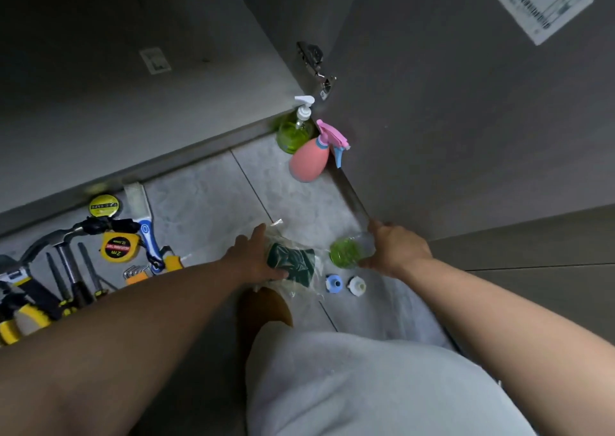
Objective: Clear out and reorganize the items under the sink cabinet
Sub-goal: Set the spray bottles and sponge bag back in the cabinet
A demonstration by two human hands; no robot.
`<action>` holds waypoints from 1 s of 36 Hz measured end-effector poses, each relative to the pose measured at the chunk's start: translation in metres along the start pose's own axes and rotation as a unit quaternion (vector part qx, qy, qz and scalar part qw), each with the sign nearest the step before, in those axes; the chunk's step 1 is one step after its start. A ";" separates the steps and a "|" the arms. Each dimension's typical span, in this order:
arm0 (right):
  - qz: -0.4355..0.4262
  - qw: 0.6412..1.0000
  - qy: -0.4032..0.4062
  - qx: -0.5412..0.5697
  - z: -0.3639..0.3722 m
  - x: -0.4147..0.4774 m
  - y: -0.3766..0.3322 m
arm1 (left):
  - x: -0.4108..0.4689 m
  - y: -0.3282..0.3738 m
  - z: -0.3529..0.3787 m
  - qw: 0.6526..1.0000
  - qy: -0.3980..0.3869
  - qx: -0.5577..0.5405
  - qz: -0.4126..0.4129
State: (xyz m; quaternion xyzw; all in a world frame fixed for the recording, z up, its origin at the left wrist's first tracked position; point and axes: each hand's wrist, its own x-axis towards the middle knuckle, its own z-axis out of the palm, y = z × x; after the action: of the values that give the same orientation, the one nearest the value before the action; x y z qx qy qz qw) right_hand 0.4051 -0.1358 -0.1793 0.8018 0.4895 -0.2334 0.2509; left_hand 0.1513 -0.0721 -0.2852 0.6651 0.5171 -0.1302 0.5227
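Most items already out on floor (pixel 206 189); your left hand (pixel 253 256) grips bagged scouring pads (pixel 293 262), right hand (pixel 396 249) grips green bottle (pixel 346 252); tools (pixel 66 269) left of hands; reorganizing remains.

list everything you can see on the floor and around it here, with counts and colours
pump bottle: 1, green with white pump, by cabinet corner
spray bottle: 1, pink with blue trigger, beside the pump bottle
clear bottle: 1, green contents, in right hand
scrub pads in plastic bag: 1 pack, dark green, under left hand
round caps: 2, blue and white, floor near the bag
tape measures: 2, yellow, floor left
hand tools: several, yellow and black, floor left
cabinet door: 1, grey, open
left hand: 1, on bag
right hand: 1, gripping bottle
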 end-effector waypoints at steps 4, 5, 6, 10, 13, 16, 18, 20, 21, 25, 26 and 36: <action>0.004 0.996 0.060 0.063 0.012 0.001 0.005 | 0.001 -0.008 0.005 0.999 0.018 -0.027 -0.012; 0.001 0.995 0.074 0.071 0.012 0.002 0.004 | 0.002 -0.008 0.005 0.999 0.023 -0.039 -0.016; -0.003 0.993 0.085 0.077 0.012 0.004 0.003 | 0.003 -0.009 0.005 0.998 0.029 -0.049 -0.017; -0.028 0.985 0.123 0.116 0.004 0.012 -0.007 | 0.007 -0.006 0.004 0.996 0.037 -0.076 -0.014; -0.067 0.973 0.160 0.155 -0.008 0.019 -0.024 | 0.007 -0.001 0.000 0.994 0.063 -0.091 -0.019; -0.115 0.961 0.185 0.171 -0.027 0.030 -0.048 | 0.006 0.010 -0.011 0.986 0.126 -0.108 0.027; -0.142 0.954 0.186 0.186 -0.041 0.040 -0.066 | 0.009 0.020 -0.025 0.976 0.149 -0.133 0.082; -0.166 0.945 0.175 0.219 -0.055 0.048 -0.084 | 0.015 0.030 -0.044 0.969 0.159 -0.140 0.125; -0.178 0.936 0.168 0.252 -0.061 0.052 -0.094 | 0.018 0.033 -0.054 0.968 0.161 -0.137 0.138; -0.226 0.856 0.135 0.444 -0.068 0.060 -0.122 | 0.026 0.035 -0.085 0.954 0.197 -0.171 0.148; -0.235 0.833 0.125 0.484 -0.065 0.062 -0.126 | 0.028 0.032 -0.090 0.949 0.209 -0.182 0.149; -0.155 0.760 -0.029 0.631 -0.021 0.071 -0.160 | 0.033 0.017 -0.112 0.930 0.266 -0.196 0.159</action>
State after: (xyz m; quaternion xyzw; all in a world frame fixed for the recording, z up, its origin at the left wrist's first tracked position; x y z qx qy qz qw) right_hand 0.2923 -0.0118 -0.2347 0.6851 0.3416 -0.5481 -0.3369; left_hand 0.1383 0.0402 -0.2522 0.6328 0.5401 0.2398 0.5003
